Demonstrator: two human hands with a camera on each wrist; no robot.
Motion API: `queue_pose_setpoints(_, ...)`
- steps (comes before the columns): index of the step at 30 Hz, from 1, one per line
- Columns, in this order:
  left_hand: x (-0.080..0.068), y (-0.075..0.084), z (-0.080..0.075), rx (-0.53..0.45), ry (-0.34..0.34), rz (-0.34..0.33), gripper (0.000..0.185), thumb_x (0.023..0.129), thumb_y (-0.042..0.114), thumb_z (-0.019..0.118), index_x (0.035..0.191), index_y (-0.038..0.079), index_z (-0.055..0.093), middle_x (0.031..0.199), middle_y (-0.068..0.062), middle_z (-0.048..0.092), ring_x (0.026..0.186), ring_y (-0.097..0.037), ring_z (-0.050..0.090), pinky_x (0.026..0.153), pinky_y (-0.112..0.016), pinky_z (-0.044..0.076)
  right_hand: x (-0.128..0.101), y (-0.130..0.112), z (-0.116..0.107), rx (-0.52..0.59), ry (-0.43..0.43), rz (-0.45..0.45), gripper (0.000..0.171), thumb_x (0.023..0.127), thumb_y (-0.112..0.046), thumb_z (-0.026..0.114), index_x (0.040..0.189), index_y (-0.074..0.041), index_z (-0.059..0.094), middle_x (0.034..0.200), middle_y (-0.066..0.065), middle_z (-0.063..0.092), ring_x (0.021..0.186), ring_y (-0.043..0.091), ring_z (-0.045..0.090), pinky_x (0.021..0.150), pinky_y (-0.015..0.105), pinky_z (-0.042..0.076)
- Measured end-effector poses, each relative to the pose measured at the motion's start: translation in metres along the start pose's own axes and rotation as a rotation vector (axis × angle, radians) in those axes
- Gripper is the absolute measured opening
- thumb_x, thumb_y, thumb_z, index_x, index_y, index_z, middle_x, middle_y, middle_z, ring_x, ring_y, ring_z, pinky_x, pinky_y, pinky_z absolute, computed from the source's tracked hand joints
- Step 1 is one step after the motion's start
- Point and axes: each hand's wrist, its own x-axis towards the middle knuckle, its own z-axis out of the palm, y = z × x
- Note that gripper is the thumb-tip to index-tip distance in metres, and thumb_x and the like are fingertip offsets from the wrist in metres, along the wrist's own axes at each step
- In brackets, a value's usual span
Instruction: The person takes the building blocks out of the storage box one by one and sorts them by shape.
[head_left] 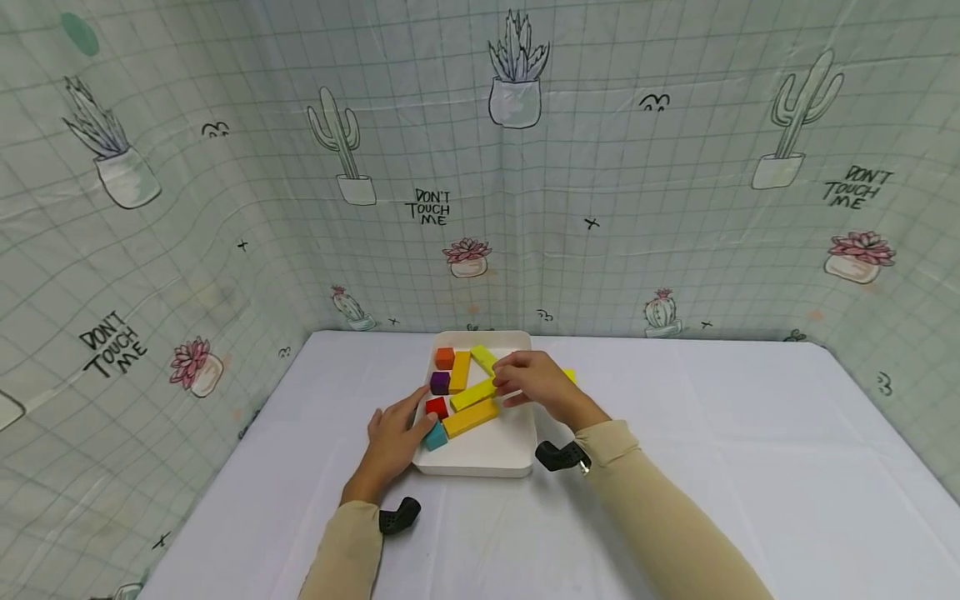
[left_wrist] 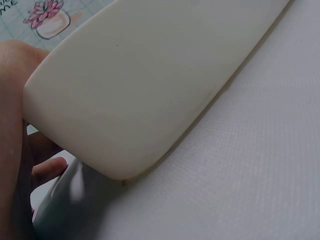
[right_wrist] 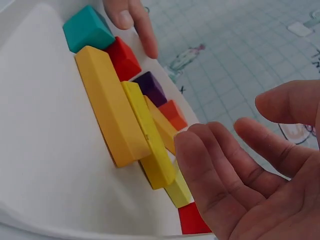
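Currently, left hand (head_left: 390, 433) grips tray rim (head_left: 474, 471); right hand (head_left: 538, 383), fingers (right_wrist: 195, 162) apart, beside yellow block (head_left: 472, 394); roomy floor (head_left: 498, 440) nearside.

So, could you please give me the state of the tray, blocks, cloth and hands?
White tray: right side up, uncovered
Blocks in the tray: loose, lying at varied angles
White tablecloth: spread out, lightly creased
Left hand: resting against the tray's left edge
Right hand: fingers relaxed, nothing visibly held
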Motion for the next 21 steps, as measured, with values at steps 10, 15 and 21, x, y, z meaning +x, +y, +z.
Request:
queue_pose_setpoints(10,0.0,-0.001,0.0,0.008,0.005,-0.005,0.06,0.1,0.041,0.057,0.156,0.024,0.04,0.155,-0.009,0.044,0.146,-0.037,0.027,0.117,-0.06,-0.008,0.009,0.002,0.01,-0.102,0.021,0.023,0.028,0.098,-0.018,0.061,0.115,0.003,0.067,0.102,0.013,0.068,0.088,0.024,0.069,0.076,0.033,0.06)
queue_pose_setpoints(15,0.0,-0.001,0.001,0.008,0.007,-0.004,0.061,0.1,0.041,0.057,0.156,0.025,0.039,0.155,-0.009,0.044,0.146,-0.037,0.027,0.117,-0.06,-0.009,0.011,0.002,0.013,-0.207,0.054,0.049,0.024,0.095,-0.019,0.061,0.107,0.0,0.069,0.096,0.011,0.067,0.081,0.022,0.067,0.072,0.031,0.06)
queue_pose_setpoints(21,0.0,-0.001,0.002,0.008,0.004,-0.007,0.061,0.1,0.041,0.057,0.156,0.025,0.039,0.155,-0.009,0.043,0.146,-0.037,0.026,0.117,-0.06,-0.009,0.008,0.002,0.013,-0.293,0.062,0.065,0.022,0.094,-0.018,0.061,0.106,-0.002,0.07,0.091,0.009,0.067,0.072,0.02,0.066,0.072,0.029,0.058)
